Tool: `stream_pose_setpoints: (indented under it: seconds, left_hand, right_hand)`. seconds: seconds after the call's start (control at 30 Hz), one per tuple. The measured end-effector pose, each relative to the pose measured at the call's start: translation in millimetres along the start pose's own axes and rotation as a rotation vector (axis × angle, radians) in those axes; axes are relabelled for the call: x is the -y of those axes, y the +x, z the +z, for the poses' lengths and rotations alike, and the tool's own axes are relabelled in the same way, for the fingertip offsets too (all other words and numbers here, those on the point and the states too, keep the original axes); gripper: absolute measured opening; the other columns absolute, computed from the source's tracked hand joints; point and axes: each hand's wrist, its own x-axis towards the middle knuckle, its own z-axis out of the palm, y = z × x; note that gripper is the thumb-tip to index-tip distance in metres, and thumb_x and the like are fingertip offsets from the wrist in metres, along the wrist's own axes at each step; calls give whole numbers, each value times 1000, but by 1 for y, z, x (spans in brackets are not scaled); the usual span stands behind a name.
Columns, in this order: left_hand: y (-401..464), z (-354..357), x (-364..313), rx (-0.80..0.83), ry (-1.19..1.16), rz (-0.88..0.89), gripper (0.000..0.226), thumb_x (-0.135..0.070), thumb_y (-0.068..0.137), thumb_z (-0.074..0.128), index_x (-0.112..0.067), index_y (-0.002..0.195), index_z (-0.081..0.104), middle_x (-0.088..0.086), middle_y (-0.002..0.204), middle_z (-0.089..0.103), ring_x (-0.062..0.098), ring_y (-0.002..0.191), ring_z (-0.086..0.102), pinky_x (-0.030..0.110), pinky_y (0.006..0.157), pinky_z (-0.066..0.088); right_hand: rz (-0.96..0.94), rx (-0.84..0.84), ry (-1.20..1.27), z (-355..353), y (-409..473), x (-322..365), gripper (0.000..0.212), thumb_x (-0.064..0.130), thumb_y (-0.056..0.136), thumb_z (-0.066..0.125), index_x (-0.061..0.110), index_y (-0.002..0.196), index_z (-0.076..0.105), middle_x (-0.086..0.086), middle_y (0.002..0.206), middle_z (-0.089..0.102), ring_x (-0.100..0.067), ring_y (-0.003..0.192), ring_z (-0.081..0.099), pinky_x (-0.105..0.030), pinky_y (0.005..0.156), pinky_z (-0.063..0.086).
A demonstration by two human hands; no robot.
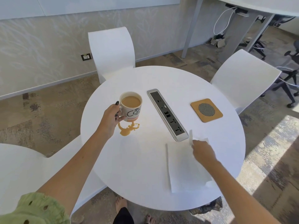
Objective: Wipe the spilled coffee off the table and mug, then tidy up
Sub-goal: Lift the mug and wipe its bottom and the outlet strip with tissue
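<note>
A white mug [131,106] full of milky coffee, with dark lettering on its side, is held just above the round white table [145,167]. My left hand [111,119] grips it by the handle side. Under the mug lies a brown coffee spill [127,129] on the tabletop. A white paper napkin [186,165] lies flat at the table's right front. My right hand [203,151] pinches the napkin's far corner, which is lifted off the table.
A grey power socket strip [167,113] is set into the table's middle. A square wooden coaster [206,110] lies at the right. White chairs stand behind [111,50], to the right [244,78] and at the left front [21,168]. My bare feet show below the table edge.
</note>
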Motion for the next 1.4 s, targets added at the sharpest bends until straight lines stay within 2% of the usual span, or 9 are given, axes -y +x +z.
stream_pose_setpoints:
  seconds: [0.13,0.37,0.53,0.83,0.9,1.03,1.13,1.2,1.4]
  left_hand:
    - [5,-1,-10,6,-3,5,26,-15,97,45,-18,72,47,-16,46,46,1,46,52,36,83,49]
    - [14,-10,-26,33,18,29,31,-14,97,44,-17,66,43,-14,47,42,2,46,48,35,82,50]
    - [24,-16,-38,64,31,46,35,-14,98,42,-18,63,40,-14,46,41,3,44,45,36,82,50]
    - [41,-29,-56,64,26,25,36,-15,98,42,-18,62,40,-13,46,39,4,44,43,39,88,51]
    - [44,-33,-61,69,35,26,35,-17,99,43,-18,64,40,-13,46,38,4,43,42,36,85,51]
    - [50,-41,-71,91,49,49,35,-19,100,43,-18,65,39,-14,47,36,5,45,39,29,76,53]
    - [54,-47,-78,98,63,43,34,-18,100,42,-17,66,39,-14,47,38,3,45,43,32,79,51]
    - [57,-49,-83,99,64,30,33,-18,100,41,-17,67,40,-14,46,39,3,44,44,32,79,51]
    - [60,-53,-101,120,63,14,34,-18,100,42,-16,66,40,-10,50,36,3,40,40,34,81,50]
  right_hand:
    - [-147,105,-31,-67,6,14,22,5,85,48,8,106,54,-13,107,64,-30,97,60,-29,72,45]
    - [-305,236,40,-153,5,41,24,16,69,74,18,88,60,7,83,54,-17,83,52,-22,59,38]
    - [-415,-189,-152,-168,33,48,20,13,87,52,16,98,68,-1,84,66,-26,85,56,-29,69,45]
    - [-547,-45,-38,-178,47,85,60,-19,71,33,21,90,73,-3,108,60,-28,104,54,-28,81,39]
    - [-517,58,-51,-176,49,95,45,-8,79,44,24,100,68,3,111,53,-24,107,51,-37,89,43]
    - [-396,283,151,-171,50,118,35,60,75,66,34,98,63,21,108,45,4,98,47,-15,74,31]
    - [-451,121,150,-159,59,136,8,26,83,68,28,88,63,7,101,47,-14,98,52,-12,69,32]
    - [-465,37,153,-149,67,145,33,2,77,60,29,95,55,-2,98,51,-26,94,52,-25,67,38]
    - [-251,-148,325,-133,88,170,17,7,72,64,19,79,54,0,74,57,-23,75,51,-23,53,35]
